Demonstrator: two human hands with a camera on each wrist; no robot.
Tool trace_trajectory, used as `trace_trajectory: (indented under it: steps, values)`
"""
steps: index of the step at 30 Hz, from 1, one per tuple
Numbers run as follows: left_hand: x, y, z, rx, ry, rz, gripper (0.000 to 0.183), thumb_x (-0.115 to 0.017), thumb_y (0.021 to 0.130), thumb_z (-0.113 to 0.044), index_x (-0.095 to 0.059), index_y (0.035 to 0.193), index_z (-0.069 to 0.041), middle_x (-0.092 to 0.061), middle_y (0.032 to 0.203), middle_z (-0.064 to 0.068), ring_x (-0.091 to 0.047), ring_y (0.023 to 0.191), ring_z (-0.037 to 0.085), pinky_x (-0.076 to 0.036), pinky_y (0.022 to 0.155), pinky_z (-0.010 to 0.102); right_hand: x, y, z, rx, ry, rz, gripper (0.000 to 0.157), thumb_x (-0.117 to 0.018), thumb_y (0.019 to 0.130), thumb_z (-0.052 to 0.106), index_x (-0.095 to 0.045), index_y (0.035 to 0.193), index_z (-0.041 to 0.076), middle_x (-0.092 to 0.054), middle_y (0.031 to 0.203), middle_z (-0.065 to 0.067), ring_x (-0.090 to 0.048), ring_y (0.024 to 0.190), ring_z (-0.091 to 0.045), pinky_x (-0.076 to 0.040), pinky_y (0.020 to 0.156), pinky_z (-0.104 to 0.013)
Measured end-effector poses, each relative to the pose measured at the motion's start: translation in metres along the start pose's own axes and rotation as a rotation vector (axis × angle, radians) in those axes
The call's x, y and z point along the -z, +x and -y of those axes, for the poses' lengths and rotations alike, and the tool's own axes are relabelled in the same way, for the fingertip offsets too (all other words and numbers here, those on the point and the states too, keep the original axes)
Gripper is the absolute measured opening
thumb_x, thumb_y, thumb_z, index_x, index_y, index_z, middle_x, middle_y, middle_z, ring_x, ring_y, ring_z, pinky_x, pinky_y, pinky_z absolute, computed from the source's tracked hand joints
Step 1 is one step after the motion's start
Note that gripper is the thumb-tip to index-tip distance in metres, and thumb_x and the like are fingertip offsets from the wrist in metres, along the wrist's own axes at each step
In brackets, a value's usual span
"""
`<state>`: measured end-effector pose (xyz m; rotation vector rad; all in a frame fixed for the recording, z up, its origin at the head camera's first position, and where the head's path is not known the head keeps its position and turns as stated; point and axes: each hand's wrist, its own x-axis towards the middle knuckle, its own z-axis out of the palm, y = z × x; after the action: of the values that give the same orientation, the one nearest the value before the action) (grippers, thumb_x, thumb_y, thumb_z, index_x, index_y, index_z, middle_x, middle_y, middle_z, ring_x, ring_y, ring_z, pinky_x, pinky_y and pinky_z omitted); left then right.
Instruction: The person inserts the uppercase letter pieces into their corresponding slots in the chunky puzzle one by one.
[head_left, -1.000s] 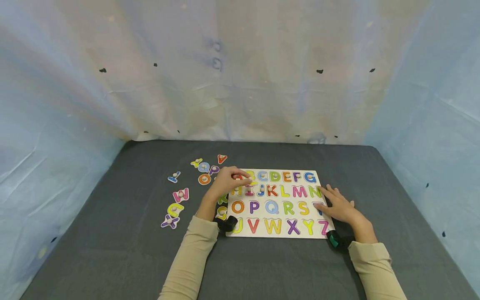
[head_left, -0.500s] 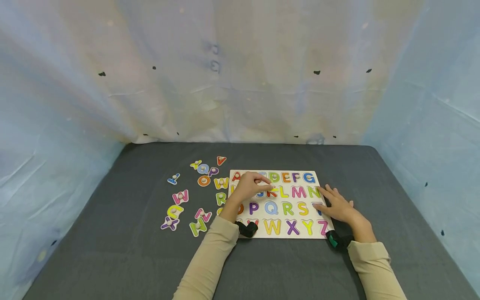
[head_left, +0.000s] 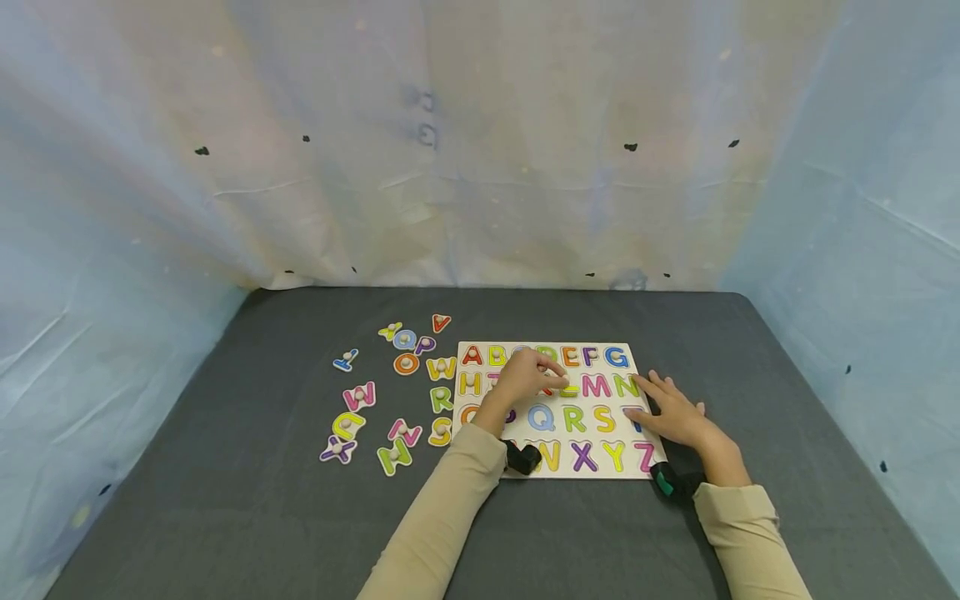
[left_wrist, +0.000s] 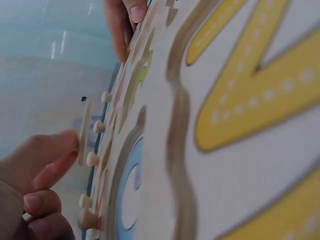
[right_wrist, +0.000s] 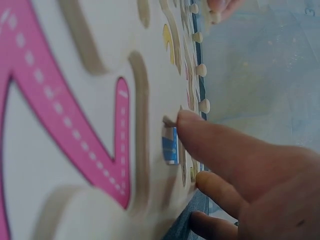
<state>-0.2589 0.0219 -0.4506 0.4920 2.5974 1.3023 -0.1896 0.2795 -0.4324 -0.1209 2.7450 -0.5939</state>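
A white wooden alphabet puzzle board lies flat on the dark table, printed with coloured letters from A to Z. My left hand is over its second row, close to the L slot. Thumb and forefinger pinch a thin yellow letter piece, seen edge-on in the left wrist view; its exact letter is hard to make out. My right hand rests on the board's right edge with fingers spread, the thumb by the blue T slot. Knobbed pieces sit in the top row and part of the second.
Loose knobbed letters lie left of the board, among them a yellow W, a green R, an orange O and a purple X. A red V lies farther back. Pale sheets hang behind and beside the table.
My left hand has moved right across the board with the yellow letter piece, from near A and B to around the L slot. My right hand has stayed on the edge.
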Motion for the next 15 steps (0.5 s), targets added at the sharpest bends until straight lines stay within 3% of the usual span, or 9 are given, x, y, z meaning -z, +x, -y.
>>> trace_trajectory:
  steps: [4, 10, 15]
  values:
    - [-0.0035, 0.0006, 0.0007, 0.024, 0.038, -0.002, 0.016, -0.076, 0.082, -0.029, -0.079, 0.090, -0.016, -0.048, 0.069, -0.007, -0.035, 0.060, 0.008, -0.027, 0.055, 0.020, -0.0003, -0.0001, -0.0001, -0.004, -0.002, 0.005, 0.083, -0.057, 0.091, 0.052, -0.025, 0.151, 0.005, -0.013, 0.156, -0.033, -0.008, 0.143, -0.056, -0.005, 0.099, -0.083]
    - [-0.0045, 0.0004, -0.0010, 0.065, 0.107, -0.010, 0.013, -0.078, 0.080, -0.030, -0.079, 0.087, -0.019, -0.070, 0.098, 0.000, -0.045, 0.070, 0.007, -0.033, 0.061, 0.019, -0.0003, 0.0003, 0.0005, -0.012, -0.004, 0.011, 0.083, -0.057, 0.091, 0.053, -0.024, 0.151, 0.006, -0.012, 0.156, -0.032, -0.008, 0.143, -0.055, -0.006, 0.100, -0.083]
    - [-0.0039, 0.0008, -0.0020, 0.071, 0.145, -0.004, 0.012, -0.076, 0.082, -0.028, -0.078, 0.088, -0.018, -0.073, 0.101, 0.001, -0.049, 0.074, 0.006, -0.036, 0.064, 0.018, 0.0002, 0.0001, 0.0003, -0.011, -0.004, 0.011, 0.083, -0.057, 0.091, 0.053, -0.024, 0.152, 0.006, -0.012, 0.156, -0.032, -0.008, 0.143, -0.055, -0.005, 0.100, -0.083]
